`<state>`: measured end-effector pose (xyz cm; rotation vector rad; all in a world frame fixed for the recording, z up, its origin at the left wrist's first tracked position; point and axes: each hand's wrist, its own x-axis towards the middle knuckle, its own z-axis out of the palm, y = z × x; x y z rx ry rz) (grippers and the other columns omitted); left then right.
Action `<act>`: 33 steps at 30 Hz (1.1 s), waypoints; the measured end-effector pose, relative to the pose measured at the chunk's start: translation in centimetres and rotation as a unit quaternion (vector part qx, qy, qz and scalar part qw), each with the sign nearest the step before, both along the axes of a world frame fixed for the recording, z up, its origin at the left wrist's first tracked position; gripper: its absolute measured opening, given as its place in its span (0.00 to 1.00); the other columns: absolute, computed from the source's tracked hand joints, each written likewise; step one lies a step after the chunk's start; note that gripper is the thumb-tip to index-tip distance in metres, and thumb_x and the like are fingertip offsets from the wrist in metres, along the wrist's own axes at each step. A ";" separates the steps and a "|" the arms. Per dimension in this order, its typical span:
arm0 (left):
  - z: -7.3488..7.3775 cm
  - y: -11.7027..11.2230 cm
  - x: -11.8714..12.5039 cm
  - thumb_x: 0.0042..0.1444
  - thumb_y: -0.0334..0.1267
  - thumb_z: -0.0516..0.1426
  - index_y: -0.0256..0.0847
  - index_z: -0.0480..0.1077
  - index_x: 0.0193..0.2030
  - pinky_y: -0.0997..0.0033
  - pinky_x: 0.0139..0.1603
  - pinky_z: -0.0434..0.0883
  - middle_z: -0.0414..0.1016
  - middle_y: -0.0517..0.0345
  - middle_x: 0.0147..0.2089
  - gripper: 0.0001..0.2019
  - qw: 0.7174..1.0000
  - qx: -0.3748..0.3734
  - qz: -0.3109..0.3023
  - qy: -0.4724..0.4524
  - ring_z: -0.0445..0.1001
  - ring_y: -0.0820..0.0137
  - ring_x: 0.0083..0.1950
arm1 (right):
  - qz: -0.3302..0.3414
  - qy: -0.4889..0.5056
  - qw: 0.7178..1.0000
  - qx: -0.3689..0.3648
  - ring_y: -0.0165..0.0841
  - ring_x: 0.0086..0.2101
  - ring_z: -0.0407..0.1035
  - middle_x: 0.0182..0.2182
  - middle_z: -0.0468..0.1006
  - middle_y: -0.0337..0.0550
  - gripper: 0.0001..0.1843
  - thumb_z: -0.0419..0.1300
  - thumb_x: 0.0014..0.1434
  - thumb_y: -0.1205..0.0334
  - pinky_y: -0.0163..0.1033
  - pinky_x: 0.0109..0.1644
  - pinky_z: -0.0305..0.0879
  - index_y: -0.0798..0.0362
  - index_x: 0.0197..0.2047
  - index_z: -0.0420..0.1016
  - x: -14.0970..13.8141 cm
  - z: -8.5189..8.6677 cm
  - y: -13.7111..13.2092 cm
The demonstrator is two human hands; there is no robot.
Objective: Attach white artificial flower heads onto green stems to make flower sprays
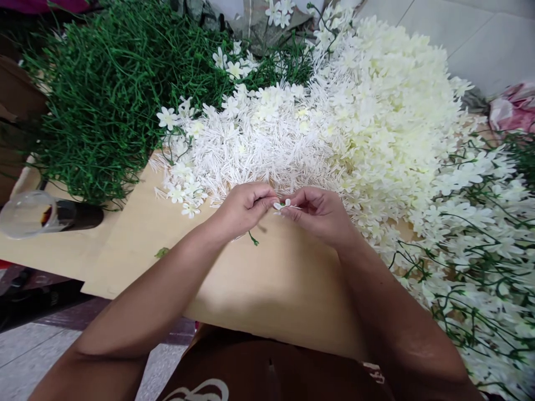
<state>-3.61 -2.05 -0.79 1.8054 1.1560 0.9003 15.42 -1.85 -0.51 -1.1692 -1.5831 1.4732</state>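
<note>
Over the front of the cardboard-coloured board (267, 289), my two hands meet. My left hand (248, 206) is closed in a pinch on a green plastic stem (253, 239), whose lower end sticks out below the fingers. My right hand (315, 211) pinches a small white artificial flower (282, 205) right beside the left fingertips. The join between stem and flower is mostly hidden by the fingers. Just beyond the hands lies a heap of thin white stamens (284, 150) with white petals around it.
A large pile of green stems (104, 83) lies at the back left. Loose white blossoms (388, 111) are heaped at the back right, and stemmed flowers (480, 245) spread along the right. A plastic cup with dark drink (79, 215) lies or stands at the left edge.
</note>
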 end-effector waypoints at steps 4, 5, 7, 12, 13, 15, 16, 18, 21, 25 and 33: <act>0.1 0.0 0.0 0.59 0.39 0.55 0.39 0.67 0.25 0.73 0.32 0.63 0.64 0.62 0.22 0.12 1.000 0.009 0.007 -0.010 0.65 0.73 0.28 | -0.002 0.005 0.999 0.044 0.34 0.35 0.75 0.30 0.80 0.43 0.19 0.71 0.48 0.46 0.43 0.42 0.73 0.52 0.27 0.73 -0.1 0.4 -0.2; 0.1 0.0 0.0 0.59 0.38 0.55 0.39 0.67 0.25 0.73 0.32 0.63 0.64 0.62 0.23 0.12 1.000 0.011 0.007 -0.013 0.65 0.73 0.28 | -0.003 0.003 0.998 0.065 0.35 0.37 0.76 0.32 0.81 0.44 0.17 0.70 0.50 0.48 0.44 0.45 0.72 0.52 0.27 0.73 -0.1 0.5 -0.2; 0.3 0.0 -0.1 0.59 0.37 0.55 0.39 0.67 0.25 0.73 0.32 0.63 0.64 0.63 0.22 0.11 1.000 0.015 0.008 -0.022 0.65 0.73 0.28 | -0.005 -0.009 0.994 0.110 0.36 0.39 0.76 0.33 0.81 0.45 0.14 0.68 0.53 0.51 0.46 0.48 0.71 0.52 0.28 0.74 -0.1 0.5 -0.3; 0.7 0.1 -0.2 0.59 0.38 0.55 0.39 0.66 0.25 0.73 0.32 0.64 0.63 0.63 0.22 0.12 0.999 0.028 0.000 -0.024 0.65 0.73 0.28 | 0.006 -0.040 0.985 0.168 0.35 0.38 0.76 0.34 0.81 0.45 0.09 0.65 0.56 0.56 0.45 0.47 0.71 0.51 0.29 0.73 0.1 0.6 -0.4; 0.7 0.1 -0.3 0.59 0.38 0.55 0.39 0.66 0.25 0.73 0.32 0.64 0.63 0.63 0.22 0.12 0.999 0.033 -0.006 -0.019 0.65 0.73 0.28 | 0.009 -0.054 0.983 0.178 0.35 0.38 0.75 0.33 0.81 0.44 0.09 0.64 0.57 0.57 0.44 0.46 0.71 0.51 0.29 0.73 0.1 0.7 -0.4; 0.6 0.2 -0.4 0.59 0.38 0.55 0.39 0.67 0.25 0.73 0.32 0.63 0.64 0.62 0.22 0.12 0.999 0.041 -0.021 -0.001 0.66 0.73 0.28 | 0.017 -0.094 0.976 0.196 0.34 0.36 0.75 0.32 0.80 0.43 0.07 0.64 0.56 0.60 0.43 0.43 0.70 0.51 0.29 0.73 0.1 0.9 -0.5; 0.6 0.2 -0.5 0.59 0.38 0.54 0.39 0.67 0.25 0.73 0.32 0.63 0.64 0.62 0.22 0.12 0.999 0.044 -0.028 0.011 0.66 0.73 0.28 | 0.020 -0.115 0.973 0.201 0.34 0.35 0.74 0.31 0.80 0.43 0.06 0.63 0.56 0.61 0.42 0.42 0.69 0.51 0.29 0.73 0.1 1.1 -0.5; 0.5 0.2 -0.6 0.59 0.36 0.54 0.39 0.68 0.25 0.74 0.32 0.63 0.65 0.62 0.23 0.11 0.998 0.043 -0.041 0.034 0.67 0.74 0.28 | 0.025 -0.149 0.968 0.199 0.33 0.33 0.73 0.30 0.80 0.42 0.05 0.63 0.55 0.62 0.41 0.39 0.68 0.52 0.29 0.73 0.0 1.4 -0.6; 0.3 0.2 -0.6 0.59 0.35 0.53 0.38 0.69 0.25 0.75 0.31 0.62 0.66 0.62 0.23 0.11 0.997 0.039 -0.045 0.054 0.66 0.74 0.28 | 0.027 -0.157 0.972 0.171 0.32 0.30 0.71 0.27 0.79 0.41 0.06 0.63 0.54 0.61 0.39 0.36 0.65 0.52 0.28 0.74 -0.1 1.5 -0.6; 0.1 0.3 -0.4 0.58 0.37 0.53 0.38 0.69 0.26 0.75 0.30 0.61 0.66 0.62 0.23 0.11 0.998 0.019 -0.034 0.056 0.65 0.74 0.27 | 0.009 -0.097 0.990 0.102 0.30 0.27 0.69 0.24 0.77 0.39 0.13 0.67 0.53 0.53 0.37 0.33 0.64 0.53 0.26 0.73 -0.3 0.7 -0.5; 0.2 0.3 -0.1 0.56 0.36 0.53 0.39 0.68 0.25 0.75 0.31 0.64 0.67 0.63 0.23 0.10 0.998 -0.053 -0.033 -0.021 0.65 0.76 0.27 | -0.010 0.071 0.997 -0.036 0.30 0.29 0.71 0.26 0.77 0.37 0.20 0.75 0.41 0.48 0.38 0.35 0.69 0.52 0.25 0.72 -0.6 -0.6 0.1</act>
